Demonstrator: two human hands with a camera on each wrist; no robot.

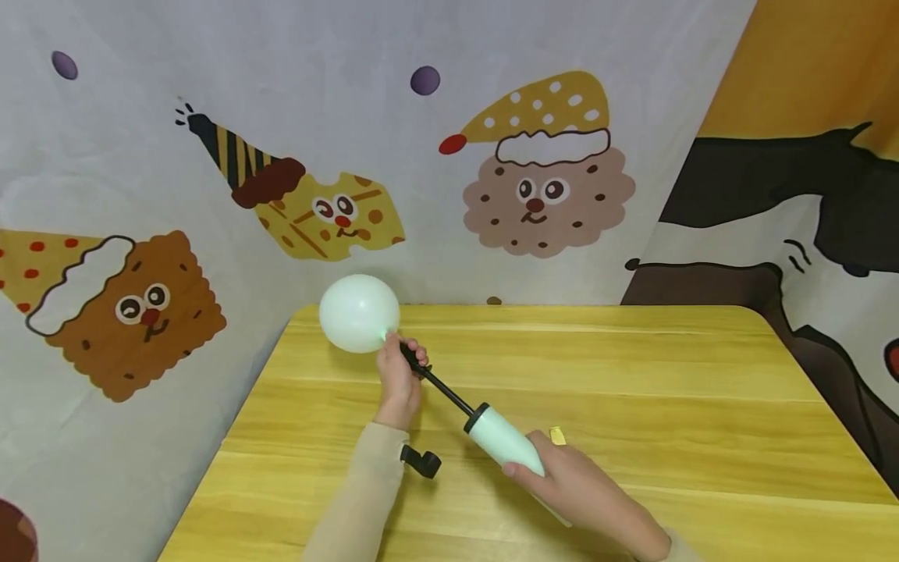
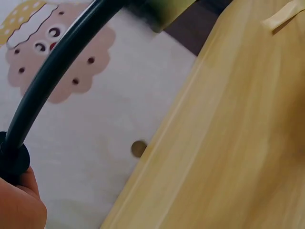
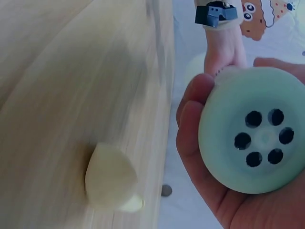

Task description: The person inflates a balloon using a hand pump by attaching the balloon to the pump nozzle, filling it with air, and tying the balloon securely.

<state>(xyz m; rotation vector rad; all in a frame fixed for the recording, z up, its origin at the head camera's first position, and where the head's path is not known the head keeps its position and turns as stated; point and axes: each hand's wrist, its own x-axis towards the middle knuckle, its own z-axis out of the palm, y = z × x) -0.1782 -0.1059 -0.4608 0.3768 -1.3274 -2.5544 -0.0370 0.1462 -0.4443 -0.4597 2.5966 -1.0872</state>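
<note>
A round, inflated mint-green balloon (image 1: 358, 312) sits at the front end of a hand balloon pump. My left hand (image 1: 400, 378) holds the balloon's neck together with the pump's black nozzle end. From there a black rod (image 1: 449, 390) runs to the mint-green pump barrel (image 1: 504, 441). Around that barrel curl the fingers of my right hand (image 1: 579, 480). The right wrist view looks onto the pump's round end cap (image 3: 257, 129), pierced by several dark holes. In the left wrist view the black rod (image 2: 55, 71) leaves my fist at the lower left.
A flat, pale yellow uninflated balloon (image 3: 110, 176) lies on the wooden table (image 1: 674, 390), partly hidden by my right hand in the head view. A black camera mount (image 1: 421, 462) sticks out from my left wrist. Behind the table hangs a cloth (image 1: 435, 234) printed with cartoon biscuits.
</note>
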